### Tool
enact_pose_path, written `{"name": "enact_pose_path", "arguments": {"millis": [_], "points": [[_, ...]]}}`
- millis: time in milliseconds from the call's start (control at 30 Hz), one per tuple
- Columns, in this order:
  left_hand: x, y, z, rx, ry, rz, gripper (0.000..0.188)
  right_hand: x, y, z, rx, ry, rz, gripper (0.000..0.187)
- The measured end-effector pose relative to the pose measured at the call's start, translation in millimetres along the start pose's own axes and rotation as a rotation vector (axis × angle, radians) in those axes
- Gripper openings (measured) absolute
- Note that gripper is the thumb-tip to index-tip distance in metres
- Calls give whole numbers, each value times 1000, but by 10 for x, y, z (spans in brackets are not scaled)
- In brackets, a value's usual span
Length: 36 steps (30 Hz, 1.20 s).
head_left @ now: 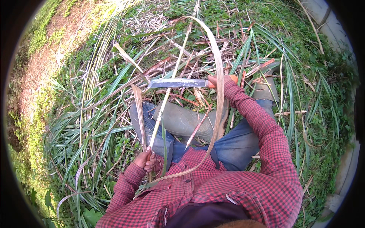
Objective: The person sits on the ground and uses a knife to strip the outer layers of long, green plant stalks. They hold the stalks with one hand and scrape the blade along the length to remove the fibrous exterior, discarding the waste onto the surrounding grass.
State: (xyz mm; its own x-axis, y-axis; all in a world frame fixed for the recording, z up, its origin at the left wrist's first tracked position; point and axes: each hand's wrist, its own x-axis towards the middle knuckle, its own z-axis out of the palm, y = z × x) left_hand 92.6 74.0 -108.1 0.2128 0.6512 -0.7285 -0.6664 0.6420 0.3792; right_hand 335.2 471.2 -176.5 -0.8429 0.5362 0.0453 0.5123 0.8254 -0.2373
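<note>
My left hand (146, 159) is closed round the lower end of a long, pale yellow-green stalk (165, 99), which slants up and away past the far edge of the view. Orange handle in its grip, my right hand (219, 82) holds a machete (178, 83). The blade points left and lies across the stalk; whether they touch I cannot tell. A dry tan leaf (219, 64) arches in a wide loop from near my left hand, passing by my right wrist. Another dry leaf strip (139, 110) stands up beside the stalk.
My legs in blue trousers (237, 146) and grey rubber boots (186, 119) are folded in front of me. Reddish-brown peelings (224, 57) litter the grass beyond. Long thin stalks (97, 62) lie at the left, with green leaves (87, 140) nearer. A pale edge (344, 182) runs along the right.
</note>
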Motion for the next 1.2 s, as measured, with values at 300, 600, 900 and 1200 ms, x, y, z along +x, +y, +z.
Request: {"name": "enact_pose_path", "arguments": {"millis": [300,600,900,1200], "points": [[-1505,-140,-979,1339,498,-464,40,459,14,141,126,-89,450,33],[576,1213,424,1645,981,907,17,-196,-648,320,280,-137,535,36],[2615,1885,123,1557,1112,445,36,-600,-372,242,411,86,657,34],[1506,1261,-115,1131,642,564,33,-194,-644,131,167,86,91,25]]}}
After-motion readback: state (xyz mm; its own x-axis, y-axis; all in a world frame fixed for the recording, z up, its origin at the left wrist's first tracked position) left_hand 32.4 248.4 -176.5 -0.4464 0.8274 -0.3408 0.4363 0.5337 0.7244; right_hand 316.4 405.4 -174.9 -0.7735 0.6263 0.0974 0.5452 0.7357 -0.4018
